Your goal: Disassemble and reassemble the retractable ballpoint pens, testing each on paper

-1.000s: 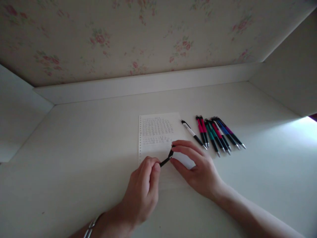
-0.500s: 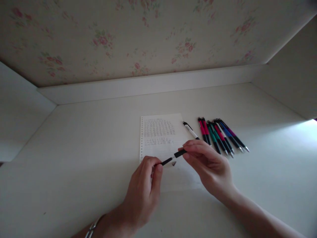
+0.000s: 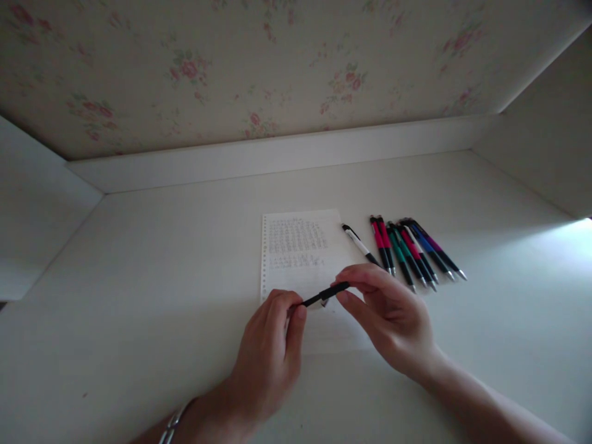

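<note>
My left hand (image 3: 272, 345) pinches a thin black pen barrel (image 3: 311, 301) between thumb and fingers. A thicker black pen grip (image 3: 334, 290) is held at its right end by the thumb and fingertips of my right hand (image 3: 393, 308). The grip's left end meets the barrel in one slanting line, with no gap showing. Just below that line, a small dark conical pen tip (image 3: 325, 303) lies on a sheet of lined paper (image 3: 282, 280) with handwriting on its upper half. The rest of the barrel is hidden inside my left hand.
A white pen (image 3: 356, 239) with black ends lies at the paper's right edge. Several pens (image 3: 407, 246) in red, green, white, blue and purple lie side by side further right. The white desk (image 3: 185, 246) ends at a back ledge (image 3: 277, 151) below flowered wallpaper.
The pen grip has moved left onto the barrel's end, covering the pale section that showed between them. More of the grip now shows outside my right fingers. My left hand has barely moved.
</note>
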